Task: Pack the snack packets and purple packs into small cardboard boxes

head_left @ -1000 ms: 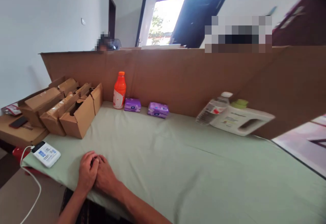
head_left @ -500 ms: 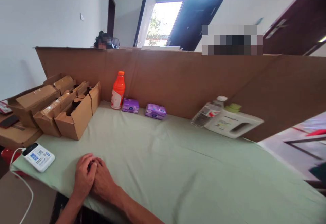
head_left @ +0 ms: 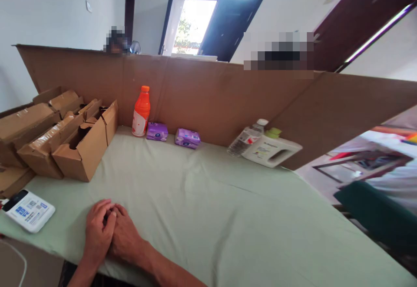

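At the front left of the green cloth-covered table, my left hand (head_left: 99,228) and my right hand (head_left: 125,237) rest together. The left one is closed over the fingers of the right, its thumb lying across them. Most of my right fingers are hidden beneath it, so what lies under the palms cannot be seen. Left of the hands, apart from them, lies a white power bank-like device (head_left: 31,211) with blue print and a cable plugged in.
Open cardboard boxes (head_left: 86,148) crowd the left side. Along the cardboard partition (head_left: 202,91) stand an orange bottle (head_left: 141,112), two purple tissue packs (head_left: 188,138), a leaning clear bottle (head_left: 246,140) and a white jug (head_left: 270,151). Two blurred people are beyond the partition.
The view has turned slightly right, so everything on the table sits further left in the picture. My hands keep the same clasped pose, and no object has moved on the table.
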`<control>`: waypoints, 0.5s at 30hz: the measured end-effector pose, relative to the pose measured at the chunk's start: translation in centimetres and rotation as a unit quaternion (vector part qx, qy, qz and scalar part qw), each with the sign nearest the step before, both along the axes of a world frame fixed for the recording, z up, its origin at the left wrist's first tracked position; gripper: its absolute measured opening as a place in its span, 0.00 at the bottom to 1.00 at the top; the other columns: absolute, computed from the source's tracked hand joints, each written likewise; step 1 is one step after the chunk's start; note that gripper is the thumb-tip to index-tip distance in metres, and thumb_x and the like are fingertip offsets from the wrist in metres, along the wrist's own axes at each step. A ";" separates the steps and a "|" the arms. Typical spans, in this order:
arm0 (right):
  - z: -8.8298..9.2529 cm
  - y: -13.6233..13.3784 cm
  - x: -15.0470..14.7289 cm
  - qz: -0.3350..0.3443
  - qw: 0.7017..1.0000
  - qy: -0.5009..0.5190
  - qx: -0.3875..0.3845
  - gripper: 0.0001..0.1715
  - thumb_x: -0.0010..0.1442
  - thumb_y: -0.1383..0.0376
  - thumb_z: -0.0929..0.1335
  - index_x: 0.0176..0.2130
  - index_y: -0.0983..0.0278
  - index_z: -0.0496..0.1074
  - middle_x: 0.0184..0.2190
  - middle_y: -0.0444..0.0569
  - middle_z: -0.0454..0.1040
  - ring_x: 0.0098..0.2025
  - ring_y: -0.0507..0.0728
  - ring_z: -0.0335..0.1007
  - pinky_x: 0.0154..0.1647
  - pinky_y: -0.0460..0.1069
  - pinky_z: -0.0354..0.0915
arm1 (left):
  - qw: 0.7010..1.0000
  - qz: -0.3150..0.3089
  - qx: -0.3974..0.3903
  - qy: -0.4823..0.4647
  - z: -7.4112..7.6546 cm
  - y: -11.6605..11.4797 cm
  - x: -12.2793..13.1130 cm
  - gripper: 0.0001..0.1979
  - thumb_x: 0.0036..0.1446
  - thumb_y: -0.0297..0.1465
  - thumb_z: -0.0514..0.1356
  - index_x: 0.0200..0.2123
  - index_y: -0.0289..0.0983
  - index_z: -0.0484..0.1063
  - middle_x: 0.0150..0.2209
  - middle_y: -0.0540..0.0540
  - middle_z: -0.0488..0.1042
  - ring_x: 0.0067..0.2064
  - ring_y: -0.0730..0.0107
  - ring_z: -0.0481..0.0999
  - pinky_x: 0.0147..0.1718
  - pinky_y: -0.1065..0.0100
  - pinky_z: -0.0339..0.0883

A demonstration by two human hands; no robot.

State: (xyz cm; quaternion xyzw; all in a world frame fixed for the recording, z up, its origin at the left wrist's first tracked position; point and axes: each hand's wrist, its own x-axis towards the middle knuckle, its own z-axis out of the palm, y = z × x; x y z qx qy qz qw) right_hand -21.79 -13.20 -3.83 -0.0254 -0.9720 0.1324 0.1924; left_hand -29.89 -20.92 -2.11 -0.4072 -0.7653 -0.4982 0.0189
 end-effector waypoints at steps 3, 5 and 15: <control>0.4 -0.1 0.2 0.004 1.000 -0.012 -0.003 0.29 0.64 0.59 0.68 0.62 0.64 0.68 0.58 0.56 0.74 0.60 0.64 0.64 0.67 0.62 0.56 | 1.000 0.007 0.003 -0.009 0.0 -0.2 0.2 0.16 0.60 0.42 0.56 0.40 0.41 0.80 0.46 0.41 0.81 0.50 0.53 0.78 0.56 0.47 0.71; 1.3 0.5 1.1 0.036 0.999 -0.037 0.001 0.26 0.64 0.61 0.69 0.60 0.64 0.70 0.56 0.56 0.75 0.60 0.63 0.65 0.64 0.60 0.60 | 1.000 0.013 0.005 -0.012 0.1 -0.3 0.3 0.17 0.60 0.43 0.56 0.39 0.40 0.81 0.46 0.40 0.81 0.50 0.52 0.79 0.54 0.46 0.72; 8.5 26.4 13.9 -0.309 0.903 0.189 -0.230 0.28 0.56 0.45 0.71 0.48 0.58 0.78 0.56 0.56 0.75 0.57 0.65 0.72 0.55 0.63 0.69 | 0.997 0.050 -0.038 -0.033 -2.4 -1.3 -0.4 0.20 0.57 0.50 0.58 0.41 0.45 0.82 0.52 0.43 0.80 0.52 0.52 0.80 0.42 0.56 0.80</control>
